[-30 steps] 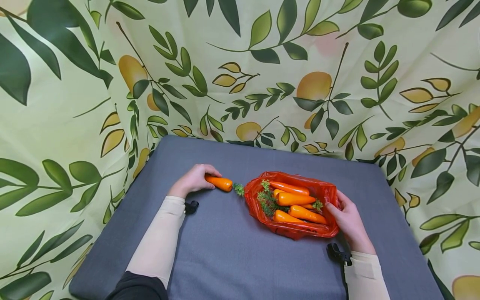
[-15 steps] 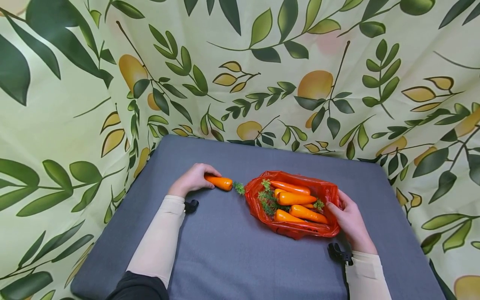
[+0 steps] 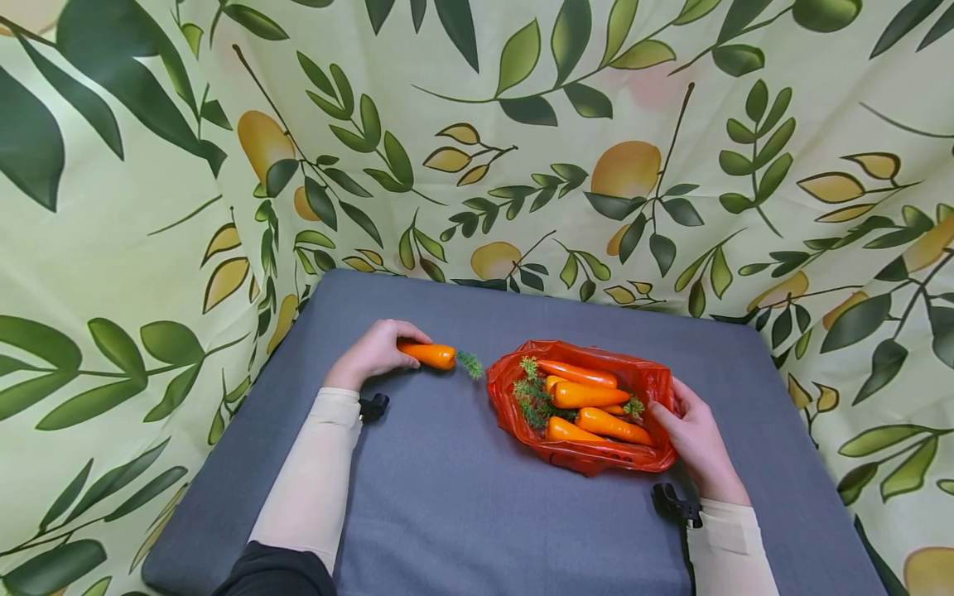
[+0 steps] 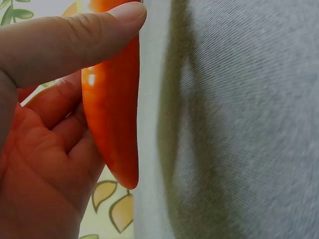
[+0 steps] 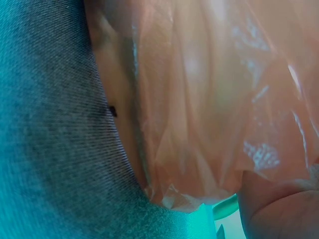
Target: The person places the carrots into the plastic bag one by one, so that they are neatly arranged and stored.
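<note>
My left hand point(image 3: 376, 352) holds an orange carrot point(image 3: 436, 356) with a tuft of green leaves pointing toward the bag. In the left wrist view the thumb lies across the carrot point(image 4: 112, 109), whose tapered tip points back along the palm; a shadow falls on the cloth beside it. A red plastic bag point(image 3: 514, 434) lies with its mouth spread, and several carrots point(image 3: 589, 394) with green tops rest inside. My right hand point(image 3: 701, 434) pinches the bag's right rim, thumb on the inner side. Up close, the right wrist view shows the crinkled bag wall point(image 5: 199, 124); the fingertips are hidden there.
A grey cloth-covered table point(image 3: 462, 530) lies under everything. Leaf-and-fruit patterned fabric point(image 3: 477, 165) hangs behind the table and along both sides.
My left hand has shifted a little to the left with the carrot, and its leaves have come away from the bag's rim. The bag and right hand stay nearly still.
</note>
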Demonstrator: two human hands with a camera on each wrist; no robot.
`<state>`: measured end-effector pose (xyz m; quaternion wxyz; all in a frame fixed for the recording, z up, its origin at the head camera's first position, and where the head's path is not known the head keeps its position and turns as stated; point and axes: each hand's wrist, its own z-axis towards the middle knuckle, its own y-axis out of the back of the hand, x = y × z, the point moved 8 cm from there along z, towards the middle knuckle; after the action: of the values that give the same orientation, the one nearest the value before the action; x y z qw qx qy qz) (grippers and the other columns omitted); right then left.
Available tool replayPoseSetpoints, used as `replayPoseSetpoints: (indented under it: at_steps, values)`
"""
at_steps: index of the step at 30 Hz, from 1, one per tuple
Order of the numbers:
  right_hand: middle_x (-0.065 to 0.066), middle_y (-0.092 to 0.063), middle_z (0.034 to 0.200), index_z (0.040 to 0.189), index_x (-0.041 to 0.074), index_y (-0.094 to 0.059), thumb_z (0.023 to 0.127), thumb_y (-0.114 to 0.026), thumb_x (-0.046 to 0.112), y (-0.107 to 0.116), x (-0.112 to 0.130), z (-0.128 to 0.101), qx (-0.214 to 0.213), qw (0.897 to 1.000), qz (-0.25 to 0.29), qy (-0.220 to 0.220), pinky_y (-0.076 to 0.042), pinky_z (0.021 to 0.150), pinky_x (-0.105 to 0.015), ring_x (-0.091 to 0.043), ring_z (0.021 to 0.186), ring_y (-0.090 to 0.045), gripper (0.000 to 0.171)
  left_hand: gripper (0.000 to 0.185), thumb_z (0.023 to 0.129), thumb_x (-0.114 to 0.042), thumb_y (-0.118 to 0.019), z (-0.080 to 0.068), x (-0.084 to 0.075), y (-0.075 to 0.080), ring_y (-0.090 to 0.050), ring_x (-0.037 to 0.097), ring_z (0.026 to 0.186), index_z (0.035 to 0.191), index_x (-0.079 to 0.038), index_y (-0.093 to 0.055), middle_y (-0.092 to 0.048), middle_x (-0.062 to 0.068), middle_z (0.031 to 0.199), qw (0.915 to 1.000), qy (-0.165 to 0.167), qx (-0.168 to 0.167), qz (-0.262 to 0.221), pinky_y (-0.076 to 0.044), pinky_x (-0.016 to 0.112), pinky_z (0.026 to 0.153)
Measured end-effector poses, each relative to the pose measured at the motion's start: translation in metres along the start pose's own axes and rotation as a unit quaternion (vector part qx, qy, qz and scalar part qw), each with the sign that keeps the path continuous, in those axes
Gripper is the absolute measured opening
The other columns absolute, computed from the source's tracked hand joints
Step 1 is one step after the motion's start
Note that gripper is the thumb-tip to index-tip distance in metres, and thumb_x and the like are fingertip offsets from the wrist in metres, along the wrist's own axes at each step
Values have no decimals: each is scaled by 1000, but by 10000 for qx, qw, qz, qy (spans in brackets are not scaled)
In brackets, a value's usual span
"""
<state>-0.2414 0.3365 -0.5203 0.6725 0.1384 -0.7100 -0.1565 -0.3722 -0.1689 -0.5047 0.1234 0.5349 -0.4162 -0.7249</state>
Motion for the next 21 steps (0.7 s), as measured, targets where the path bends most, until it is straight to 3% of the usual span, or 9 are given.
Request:
replayPoseSetpoints:
  at_steps: [10, 17, 21]
  values:
    - [-27, -64, 142, 171, 2, -37, 115, -61, 18, 1, 2, -1, 22, 9999, 56, 94, -65, 83, -21, -6, 98, -74, 63, 42, 86, 0, -94, -5, -3, 14, -71, 35, 120, 125, -11, -86, -82, 11, 126, 9997, 11, -218, -138, -52, 58, 116]
    - [-7, -70, 133, 170, 3, -39, 115, -62, 18, 2, 2, -1, 28, 10000, 57, 65, -65, 84, -21, -6, 98, -72, 62, 42, 86, -1, -94, -8, -13, 24, -71, 34, 120, 126, -11, -85, -82, 10, 127, 9992, 26, -357, -164, -54, 57, 113]
    - [-17, -67, 140, 171, 4, -38, 115, -61, 19, 1, -1, -1, 28, 10000, 40, 9, -65, 84, -21, -5, 99, -71, 62, 43, 86, -3, -95, -11, -20, 30, -70, 31, 118, 127, -13, -85, -82, 8, 127, 9988, 56, -455, -186, -55, 54, 111]
